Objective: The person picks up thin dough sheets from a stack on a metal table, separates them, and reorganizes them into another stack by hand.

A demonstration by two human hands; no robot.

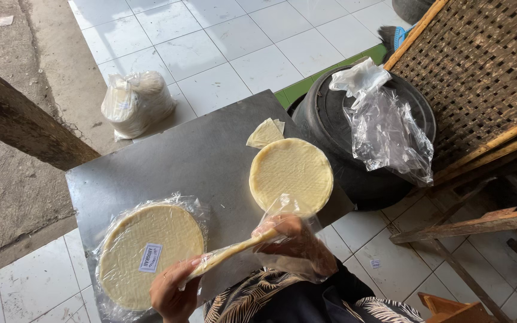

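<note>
My left hand (173, 292) grips one edge of a stack of thin round pale-yellow wafers (228, 252), seen edge-on above the metal table (181, 155). My right hand (291, 242) holds the other end of the stack from inside a clear plastic bag (297, 239). A bagged stack of round wafers with a white label (148, 251) lies flat at the table's near left. An unbagged stack of round wafers (291, 173) rests at the table's right edge. Broken wafer pieces (265, 131) lie just beyond it.
A black drum (330, 113) stands right of the table with clear plastic bags (384, 128) draped over it. A woven bamboo rack (480, 66) leans at the far right. A filled plastic sack (136, 103) sits on the tiled floor. A wooden beam (19, 116) crosses the left.
</note>
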